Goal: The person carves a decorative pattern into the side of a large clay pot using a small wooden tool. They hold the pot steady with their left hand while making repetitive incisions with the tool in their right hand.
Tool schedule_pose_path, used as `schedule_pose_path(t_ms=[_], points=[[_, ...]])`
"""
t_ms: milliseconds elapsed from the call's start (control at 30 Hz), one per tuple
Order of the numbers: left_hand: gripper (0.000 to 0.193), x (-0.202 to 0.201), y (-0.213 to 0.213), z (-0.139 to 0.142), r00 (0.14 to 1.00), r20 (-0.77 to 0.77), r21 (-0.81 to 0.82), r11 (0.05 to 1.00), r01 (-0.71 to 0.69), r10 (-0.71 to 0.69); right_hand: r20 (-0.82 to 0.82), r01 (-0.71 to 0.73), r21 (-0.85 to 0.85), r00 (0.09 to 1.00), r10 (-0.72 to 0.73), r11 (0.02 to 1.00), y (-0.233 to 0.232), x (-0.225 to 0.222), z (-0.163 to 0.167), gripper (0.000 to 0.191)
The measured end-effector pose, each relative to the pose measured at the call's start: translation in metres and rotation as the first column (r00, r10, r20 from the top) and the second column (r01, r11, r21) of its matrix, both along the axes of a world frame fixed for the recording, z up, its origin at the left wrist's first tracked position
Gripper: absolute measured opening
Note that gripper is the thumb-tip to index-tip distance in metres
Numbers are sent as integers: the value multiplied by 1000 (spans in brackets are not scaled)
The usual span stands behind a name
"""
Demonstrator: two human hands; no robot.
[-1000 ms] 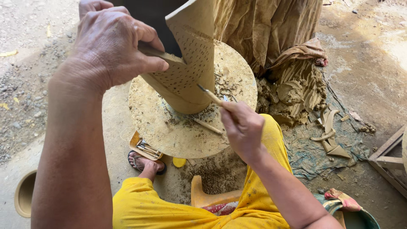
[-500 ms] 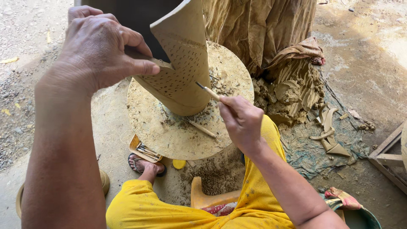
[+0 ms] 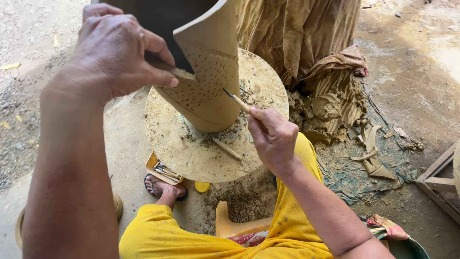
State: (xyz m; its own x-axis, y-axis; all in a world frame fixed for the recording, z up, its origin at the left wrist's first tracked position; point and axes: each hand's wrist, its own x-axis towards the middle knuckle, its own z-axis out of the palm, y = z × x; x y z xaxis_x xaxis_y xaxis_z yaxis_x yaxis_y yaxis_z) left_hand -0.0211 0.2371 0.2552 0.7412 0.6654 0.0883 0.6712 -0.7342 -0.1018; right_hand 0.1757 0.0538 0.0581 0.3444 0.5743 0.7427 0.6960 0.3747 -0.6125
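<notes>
A tall unfired clay vessel point(image 3: 208, 81) stands on a round, clay-smeared turntable point(image 3: 177, 148); rows of small punched holes dot its wall. My left hand point(image 3: 120, 50) grips the vessel's upper rim at a cut edge. My right hand point(image 3: 273, 136) holds a thin wooden-handled tool point(image 3: 235, 100), whose dark tip touches the vessel's side among the holes. A second wooden stick point(image 3: 225, 147) lies on the turntable near the vessel's base. Clay crumbs are scattered around the base.
A small tray of tools point(image 3: 163, 170) rests at the turntable's near edge beside my sandalled foot point(image 3: 163, 188). A heap of wet clay point(image 3: 330, 108) under a brown cloth point(image 3: 297, 33) sits to the right, with clay offcuts point(image 3: 371, 156) and a wooden frame point(image 3: 441, 180).
The view has dropped slightly, so the vessel and turntable sit lower and nearer. My right hand has shifted the tool tip a little along the vessel's wall. My left hand keeps its grip.
</notes>
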Motion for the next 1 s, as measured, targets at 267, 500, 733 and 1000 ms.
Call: schedule_pose_path(t_ms=[267,500,733,1000], points=[[40,-3,2,-3,997,62,19,999,49,-51,-31,-10,-16,999,9,1000,4,11,5,5],[35,3,-6,0,998,-50,20,999,-34,35,-59,-48,-80,997,44,996,4,20,7,5],[39,0,-5,-5,997,55,50,997,60,-62,-72,-54,-62,996,49,997,10,37,15,4],[38,-2,-7,-4,997,63,4,999,38,-38,-36,-105,-114,994,101,988,14,38,27,5]])
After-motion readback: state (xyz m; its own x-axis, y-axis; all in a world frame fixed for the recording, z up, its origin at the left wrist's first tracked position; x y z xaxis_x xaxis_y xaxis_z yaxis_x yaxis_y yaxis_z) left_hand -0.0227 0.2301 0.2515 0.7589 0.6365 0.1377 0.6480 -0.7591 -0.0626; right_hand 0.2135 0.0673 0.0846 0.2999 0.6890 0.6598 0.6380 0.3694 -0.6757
